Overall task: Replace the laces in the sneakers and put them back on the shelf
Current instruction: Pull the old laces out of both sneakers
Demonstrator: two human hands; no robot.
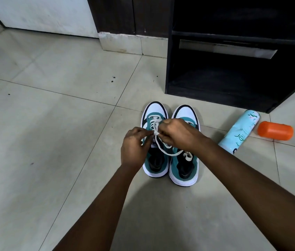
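Note:
Two teal, white and black sneakers stand side by side on the tiled floor, toes pointing away from me: the left sneaker and the right sneaker. A white lace runs through the left sneaker's eyelets and loops across toward the right one. My left hand pinches the lace at the left sneaker's tongue. My right hand pinches the same lace from the other side, right above the tongue. The dark shelf unit stands open just beyond the sneakers.
A light blue spray can lies on its side to the right of the sneakers, with an orange cap beside it. A white door and a dark door frame are at the back. Beige floor tiles spread to the left.

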